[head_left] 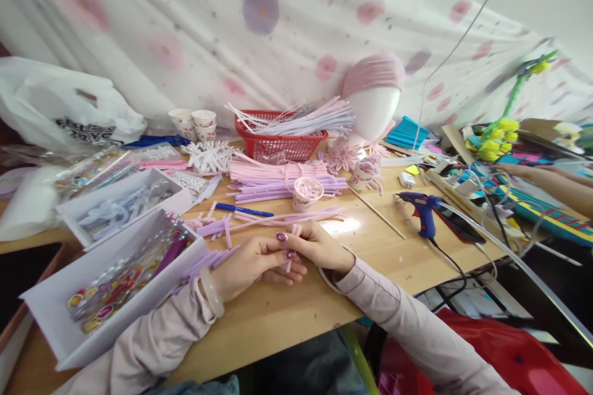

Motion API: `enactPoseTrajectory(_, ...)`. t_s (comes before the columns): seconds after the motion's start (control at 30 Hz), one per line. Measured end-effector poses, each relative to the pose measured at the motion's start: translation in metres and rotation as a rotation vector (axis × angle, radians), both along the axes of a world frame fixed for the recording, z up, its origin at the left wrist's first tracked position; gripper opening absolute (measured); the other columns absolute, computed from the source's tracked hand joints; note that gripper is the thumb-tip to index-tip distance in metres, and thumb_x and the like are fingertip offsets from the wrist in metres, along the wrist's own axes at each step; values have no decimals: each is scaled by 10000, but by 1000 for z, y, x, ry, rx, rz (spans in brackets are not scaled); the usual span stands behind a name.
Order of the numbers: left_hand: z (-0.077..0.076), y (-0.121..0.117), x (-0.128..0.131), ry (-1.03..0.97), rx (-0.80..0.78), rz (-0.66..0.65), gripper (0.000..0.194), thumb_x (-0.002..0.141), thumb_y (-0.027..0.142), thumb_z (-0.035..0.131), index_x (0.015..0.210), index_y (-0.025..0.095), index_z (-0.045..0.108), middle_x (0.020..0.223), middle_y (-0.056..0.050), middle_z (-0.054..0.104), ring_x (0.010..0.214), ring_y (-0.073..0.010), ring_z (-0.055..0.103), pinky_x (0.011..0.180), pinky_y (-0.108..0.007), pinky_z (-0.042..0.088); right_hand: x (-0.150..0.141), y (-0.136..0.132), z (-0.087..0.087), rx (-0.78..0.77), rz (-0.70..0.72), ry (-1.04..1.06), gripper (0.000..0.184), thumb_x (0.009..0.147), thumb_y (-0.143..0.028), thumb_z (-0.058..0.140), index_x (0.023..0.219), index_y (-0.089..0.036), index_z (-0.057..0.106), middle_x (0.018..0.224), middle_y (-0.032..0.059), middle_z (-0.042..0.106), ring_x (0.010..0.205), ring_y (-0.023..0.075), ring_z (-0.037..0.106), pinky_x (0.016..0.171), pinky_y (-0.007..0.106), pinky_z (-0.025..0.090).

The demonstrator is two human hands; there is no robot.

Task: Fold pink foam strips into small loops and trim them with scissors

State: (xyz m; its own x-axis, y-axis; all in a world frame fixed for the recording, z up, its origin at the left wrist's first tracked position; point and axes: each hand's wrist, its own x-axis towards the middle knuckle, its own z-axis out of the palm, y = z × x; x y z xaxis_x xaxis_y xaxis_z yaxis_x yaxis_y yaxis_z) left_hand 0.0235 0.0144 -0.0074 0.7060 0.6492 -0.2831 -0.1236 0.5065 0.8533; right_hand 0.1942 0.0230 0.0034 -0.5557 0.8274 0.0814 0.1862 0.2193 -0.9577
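Far left of the red basket [285,145]: white plastic bag [69,102], its black capitals too creased to read with certainty. Just left of the basket: paper cups [205,131] with red markings, too small to make out. To the basket's front left: white box [50,313] of beads and shiny trimmings, then blue pen [244,210] without legible label. Well in front of the basket, over the near part of the desk [259,330]: left hand [245,265], grip pinching a short pink pipe cleaner [295,231], single or doubled not clear. Meeting it from the right: right hand [319,245], grip clasping the same piece, exact contact partly hidden by fingers. Step in hand, by judgement: bending or aligning this piece between fingertips. Called for next, presumably: steady hold on one side, small finger adjustments on the other. Directly before the basket: bundled pipe cleaners [264,174] and, nearer the hands, a small cup [303,202] of pink bits, red print unreadable. To the basket's front right: wooden stick [378,213], then blue glue gun [425,213], no brand discernible.
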Motion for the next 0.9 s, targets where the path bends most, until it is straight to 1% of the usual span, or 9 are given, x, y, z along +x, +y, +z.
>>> enactPoseTrajectory(0.13,-1,0,0,0,9,-1,290,703,362,707,849,114,675,846,-123,725,746,-203,686,715,-327,528,-1,0,-1,40,2,-12,433,878,-426,471,555,-137,461,493,-45,409,465,54,337,442,196,273)
enactPoseTrajectory(0.3,-2,1,-2,-21,4,-22,295,706,357,707,873,115,682,865,-121,724,753,-191,684,715,-308,527,-3,0,-4,35,7,10,432,895,-434,431,588,-135,480,517,-40,423,469,55,336,439,194,271)
enactPoseTrajectory(0.47,1,0,-1,-21,-34,10,266,702,336,715,831,106,682,819,-116,726,731,-182,682,704,-287,526,-1,0,-4,53,-80,15,479,907,-501,333,592,-155,437,533,-31,407,482,72,347,455,211,287)
enactPoseTrajectory(0.53,2,1,-1,-34,-47,76,263,712,326,709,857,108,682,822,-113,725,724,-172,678,711,-278,523,2,-1,-2,144,-148,-16,433,863,-525,417,613,-174,382,560,-40,368,504,78,321,474,218,280)
enactPoseTrajectory(0.6,3,2,-1,-55,-51,160,261,713,316,710,875,113,685,829,-105,724,711,-166,673,696,-267,520,4,-2,0,301,-202,-111,448,725,-521,619,641,-193,328,599,-53,333,533,82,295,494,221,267)
enactPoseTrajectory(0.67,4,4,-1,-66,-44,217,261,704,312,716,875,116,690,829,-98,724,716,-173,670,665,-257,514,5,-2,0,453,-227,-233,515,599,-484,737,673,-203,313,636,-55,339,553,87,300,512,224,269)
enactPoseTrajectory(0.7,4,4,0,-72,-34,229,261,701,311,718,874,117,693,832,-96,724,735,-180,669,658,-253,509,5,-3,-1,505,-231,-283,517,589,-472,747,688,-204,315,653,-50,358,559,90,314,519,225,274)
enactPoseTrajectory(0.77,5,4,1,-85,2,234,266,695,309,721,876,116,699,847,-95,724,797,-198,664,679,-258,499,3,-3,-3,565,-238,-343,472,638,-446,717,704,-206,315,667,-41,384,563,97,338,526,228,280)
enactPoseTrajectory(0.9,6,2,5,-93,68,225,287,693,309,717,904,114,703,894,-100,721,909,-229,639,790,-305,472,0,-4,-5,580,-231,-379,403,704,-395,661,707,-211,302,646,-45,385,549,100,346,516,223,268)
